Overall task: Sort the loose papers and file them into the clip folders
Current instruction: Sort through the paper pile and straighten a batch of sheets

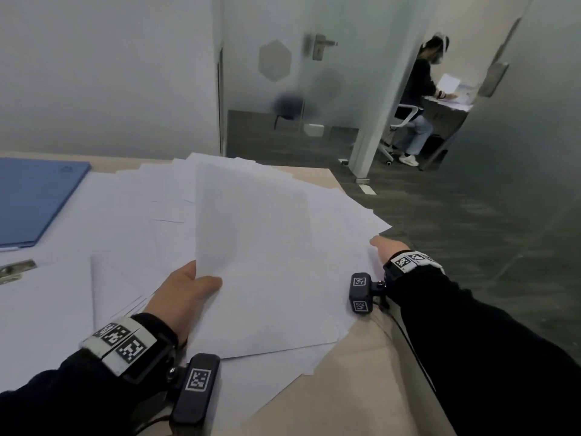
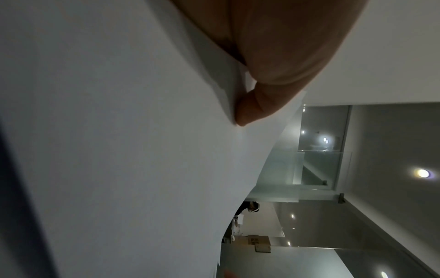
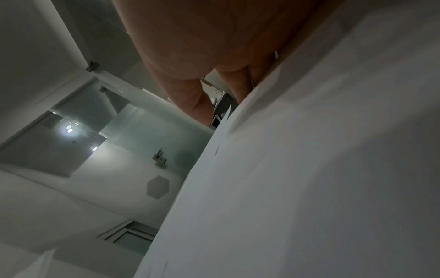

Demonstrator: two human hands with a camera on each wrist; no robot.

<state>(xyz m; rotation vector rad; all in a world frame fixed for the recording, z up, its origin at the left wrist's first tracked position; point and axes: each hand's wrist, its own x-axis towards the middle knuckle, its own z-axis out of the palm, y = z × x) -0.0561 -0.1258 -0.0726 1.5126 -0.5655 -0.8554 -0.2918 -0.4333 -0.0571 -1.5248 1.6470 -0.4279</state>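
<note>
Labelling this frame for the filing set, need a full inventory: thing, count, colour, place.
loose papers: many, count unclear, white, fanned across the table
held sheets: small stack, white, raised off the pile at centre
clip folder: one, blue, closed, far left of the table
metal clip: one, silver, left edge, partly cut off
table: one, beige, bare at near right
glass door: one, frosted, behind the table
seated person: one, dark top, at a far desk on the right
left hand: thumb on top, pinches the held sheets' near edge
right hand: at the papers' right edge, fingers hidden under them
</note>
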